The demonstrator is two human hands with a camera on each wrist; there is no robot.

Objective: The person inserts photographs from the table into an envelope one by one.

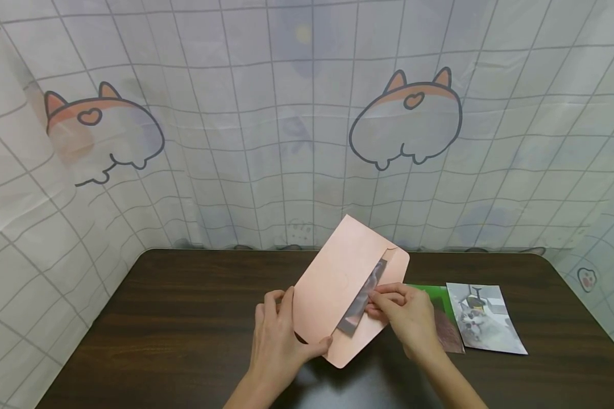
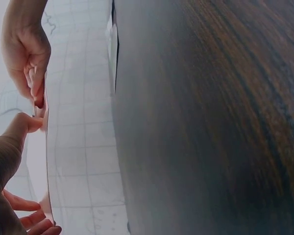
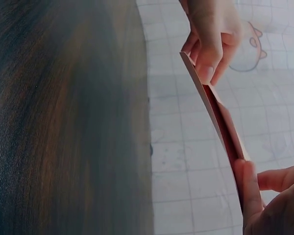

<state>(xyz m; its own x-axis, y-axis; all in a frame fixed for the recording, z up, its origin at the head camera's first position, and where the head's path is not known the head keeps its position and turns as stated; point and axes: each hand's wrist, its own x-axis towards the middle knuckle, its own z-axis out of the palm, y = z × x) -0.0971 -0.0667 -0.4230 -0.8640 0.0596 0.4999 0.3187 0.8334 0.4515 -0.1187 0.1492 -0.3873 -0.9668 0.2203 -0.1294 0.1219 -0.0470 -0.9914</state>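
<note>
Left hand gripping envelope edge (above table), right hand pinching photo

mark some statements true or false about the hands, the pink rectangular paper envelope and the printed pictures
1. The left hand grips the pink rectangular paper envelope. True.
2. The envelope lies flat on the table. False: it is held up above the dark brown wood-grain table.
3. The right hand is empty. False: it pinches a dark grey rectangular picture partly inside the envelope.
4. A rectangular picture of a white furry animal lies on the table. True.
5. The rectangular green and brown picture lies left of the left hand. False: it lies beside the white animal picture.
</note>
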